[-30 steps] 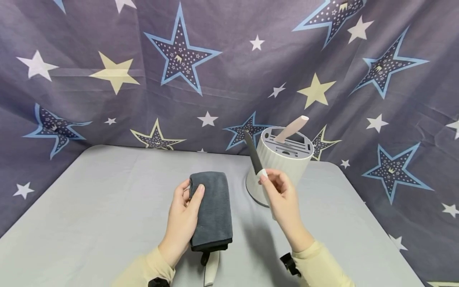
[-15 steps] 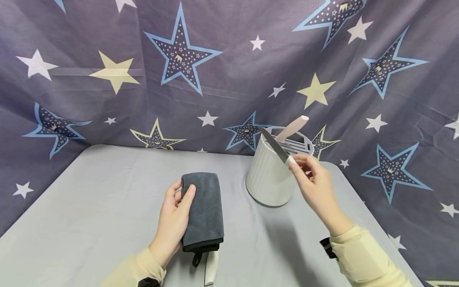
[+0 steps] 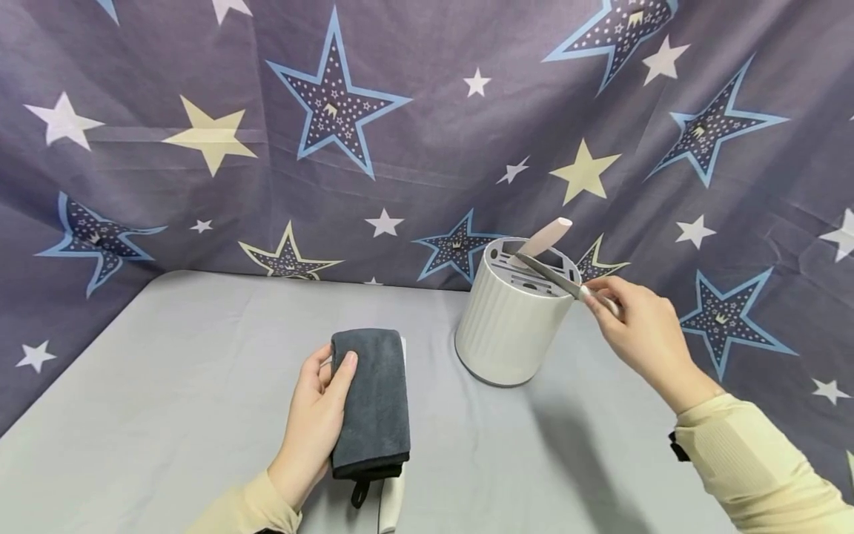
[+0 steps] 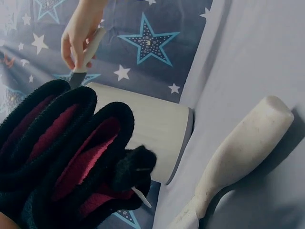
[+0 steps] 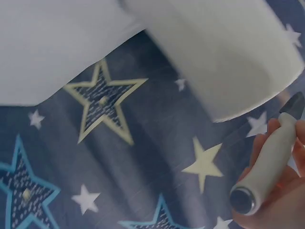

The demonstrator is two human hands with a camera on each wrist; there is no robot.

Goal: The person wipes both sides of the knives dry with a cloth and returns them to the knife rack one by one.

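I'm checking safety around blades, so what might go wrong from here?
The right hand holds the knife slanted over the top of the knife block; a misaimed push could make it skid off.
The knife also appears close to the pink handle, which it could knock.
The left hand holds the folded cloth near a white-handled item on the table; lowering the cloth might push it.

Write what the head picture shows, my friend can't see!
A person's right-hand grip holds a knife by the top of a knife holder, where a pink handle sticks out. The left-hand grip holds a folded gray cloth, with a white handle behind it on the table.
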